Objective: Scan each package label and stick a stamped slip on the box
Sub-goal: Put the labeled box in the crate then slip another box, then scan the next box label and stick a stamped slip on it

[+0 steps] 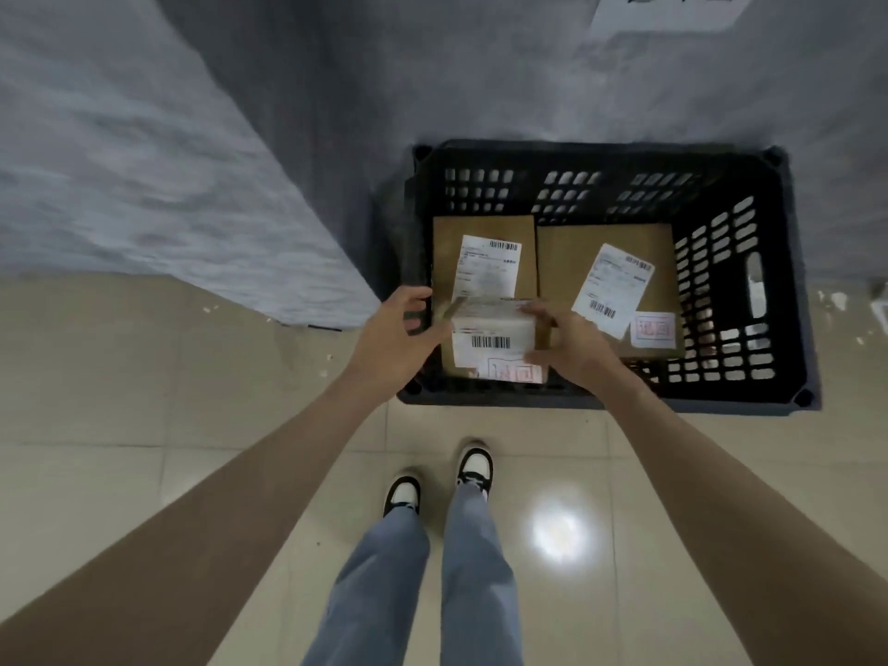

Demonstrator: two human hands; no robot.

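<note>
A small cardboard box (494, 339) with a white barcode label and a red-stamped slip (511, 372) is at the near left of the black plastic crate (749, 401). My right hand (574, 346) grips its right side, fingers on top and thumb in front. My left hand (396, 331) presses against its left edge with fingers spread. Behind it lies a labelled brown box (483, 242). On the right lies a larger brown box (567, 262) with a tilted label (612, 290) and a red-stamped slip (653, 329).
The crate stands on a beige tiled floor (144, 377) against a grey wall (528, 64). A grey block or pillar (144, 161) juts out at the left. My shoes (473, 466) are just in front of the crate. A paper sign (672, 7) hangs on the wall.
</note>
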